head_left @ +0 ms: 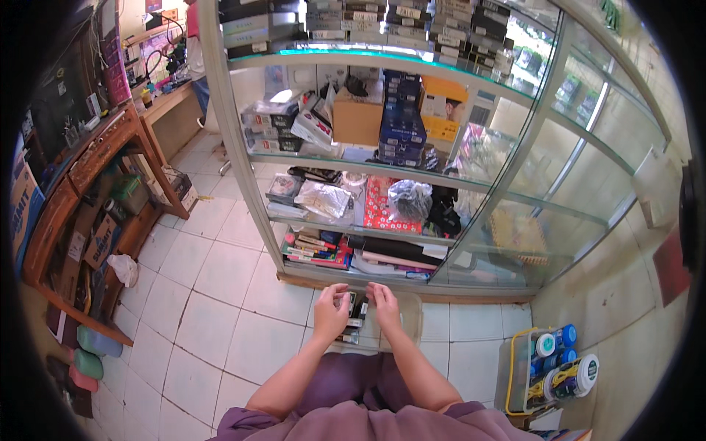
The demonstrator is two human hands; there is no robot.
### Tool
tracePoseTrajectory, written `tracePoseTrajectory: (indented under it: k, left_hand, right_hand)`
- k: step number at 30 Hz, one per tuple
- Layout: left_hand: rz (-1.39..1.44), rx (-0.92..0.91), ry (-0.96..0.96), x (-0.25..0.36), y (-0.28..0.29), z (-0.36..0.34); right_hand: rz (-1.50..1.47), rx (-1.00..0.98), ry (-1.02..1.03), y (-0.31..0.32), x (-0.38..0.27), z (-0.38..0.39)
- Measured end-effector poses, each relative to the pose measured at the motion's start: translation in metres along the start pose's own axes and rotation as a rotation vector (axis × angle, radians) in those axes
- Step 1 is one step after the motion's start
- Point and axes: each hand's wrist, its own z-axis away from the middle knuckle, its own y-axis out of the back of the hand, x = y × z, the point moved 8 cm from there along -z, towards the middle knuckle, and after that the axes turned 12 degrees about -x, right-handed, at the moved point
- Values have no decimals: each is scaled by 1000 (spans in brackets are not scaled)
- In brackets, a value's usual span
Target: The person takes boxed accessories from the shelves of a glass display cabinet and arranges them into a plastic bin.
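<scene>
Two bare hands over a translucent plastic tray (412, 317) on the white tiled floor (213, 312), right at the front base of the glass display cabinet (471, 292). Narrow black-and-white boxes (358, 316) lie in the tray's left half, well off its right edge, strung from near the far edge toward the near edge. Long axis of the upper dark box runs roughly near-to-far, far end leaning slightly right, so it points at the cabinet; the lower pieces sit more crosswise, ends too small to read. Left hand (332, 314) is on the left side of the boxes, fingers bent inward at the tray's far edge; right hand (385, 306) mirrors it on the right side, fingertips up, palm facing in. Gap between the hands, both loosely curled; can't tell whether either one grips or touches a box. Right of the tray, well apart: a clear bin with yellow rim (515, 360) holding blue-lidded jars (567, 336). Far left, a white plastic bag (123, 270) by the wooden cabinet (62, 191).
</scene>
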Motion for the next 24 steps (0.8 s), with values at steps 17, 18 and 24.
tracePoseTrajectory:
  k: [17, 18, 24]
  left_hand:
    - [-408, 691, -919, 348, 274, -158]
    - [-424, 759, -910, 360, 283, -162]
    - [-452, 872, -820, 406, 308, -199]
  right_hand:
    - [673, -103, 1058, -195, -495, -125]
    - [633, -95, 1050, -206, -511, -131]
    - [627, 24, 1113, -258, -578, -174]
